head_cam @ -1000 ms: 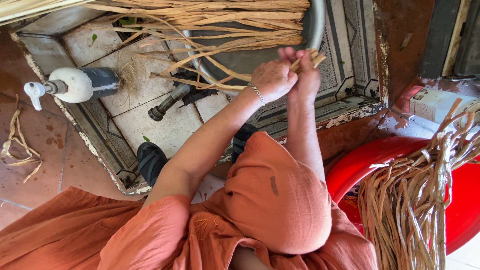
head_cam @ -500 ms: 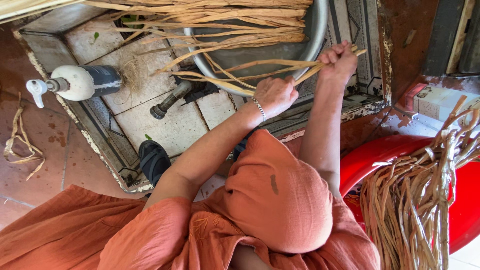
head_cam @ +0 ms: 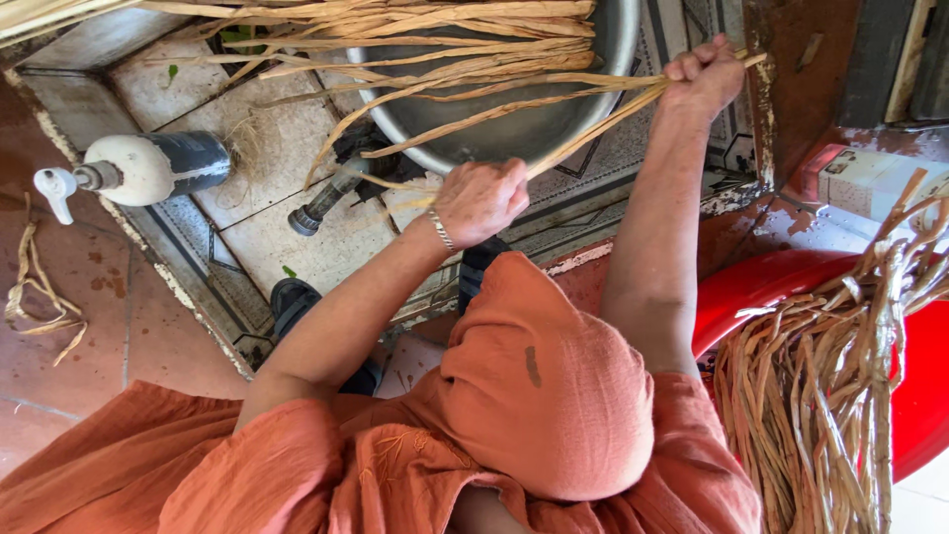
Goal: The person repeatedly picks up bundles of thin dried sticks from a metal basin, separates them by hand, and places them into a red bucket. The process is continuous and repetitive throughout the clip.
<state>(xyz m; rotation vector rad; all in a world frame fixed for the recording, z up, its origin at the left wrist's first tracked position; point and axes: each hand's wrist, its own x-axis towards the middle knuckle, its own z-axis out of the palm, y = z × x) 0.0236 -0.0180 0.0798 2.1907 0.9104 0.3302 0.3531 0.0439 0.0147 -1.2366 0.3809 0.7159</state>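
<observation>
A tan fibre strip (head_cam: 593, 129) runs slantwise across the upper middle of the frame, stretched between the two hands. The right hand (head_cam: 704, 77), at the upper right, is closed in a fist around the strip's upper end, a short stub poking out past the knuckles. The left hand (head_cam: 481, 201), near the centre of the frame, is closed on the lower end, fingers curled under — a thin bracelet (head_cam: 441, 231) sits on that wrist.

The strip passes over the rim of a round metal basin (head_cam: 613, 59) at the top of the frame. A bundle of dried strips (head_cam: 445, 40) lies across the basin, loose ends trailing down and left toward the tiled floor (head_cam: 188, 99). Just left of the left hand, a dark pipe stub (head_cam: 321, 203) lies on the tiles. Further left, a white and dark bottle (head_cam: 148, 168) with a white spray nozzle lies on its side at the edge of the tiled patch.

At the far left, a small tangle of strips (head_cam: 40, 302) rests on the reddish floor. A dark shoe (head_cam: 292, 302) shows below the left forearm. The lower half of the frame is filled by orange clothing (head_cam: 534, 396). At the lower right, a heap of strips (head_cam: 820, 396) lies in a red tub (head_cam: 924, 396). A small box (head_cam: 870, 178) sits above the tub at the right edge.
</observation>
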